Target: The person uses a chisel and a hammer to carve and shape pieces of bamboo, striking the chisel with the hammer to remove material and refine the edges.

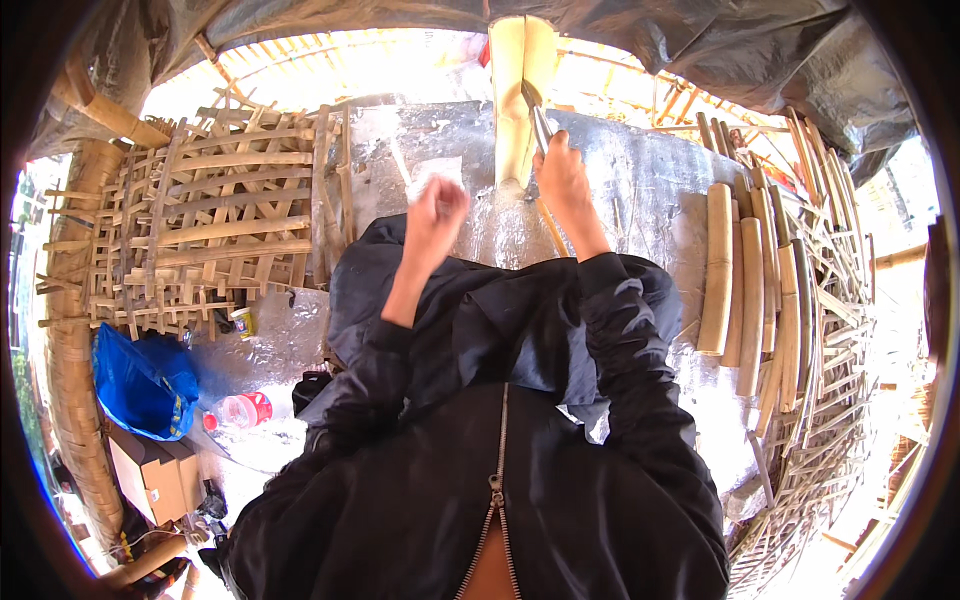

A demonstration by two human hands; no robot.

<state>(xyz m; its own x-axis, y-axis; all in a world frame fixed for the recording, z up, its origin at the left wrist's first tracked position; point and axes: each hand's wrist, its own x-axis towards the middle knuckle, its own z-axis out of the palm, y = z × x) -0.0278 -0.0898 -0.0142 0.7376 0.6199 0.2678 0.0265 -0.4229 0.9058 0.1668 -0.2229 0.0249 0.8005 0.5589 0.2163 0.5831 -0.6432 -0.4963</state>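
Two black sleeves (pixel 640 350) are extended forward from a zipped black jacket (pixel 430 480). Near the left knee, the left hand (pixel 437 215) is held raised; its fingers are blurred, and whether they are open or closed cannot be told. By its handle, a knife (pixel 541 128) is gripped in the right hand (pixel 567 185), with the fingers wrapped around it. The blade is angled forward and left, its tip overlapping a pale bamboo section (pixel 512 150) positioned directly ahead; contact cannot be confirmed. Split bamboo lengths (pixel 718 270) are lined up at the right, and bamboo lattice (pixel 235 237) is placed at the left. Beyond, dark plastic sheeting (pixel 760 50) is hung overhead.
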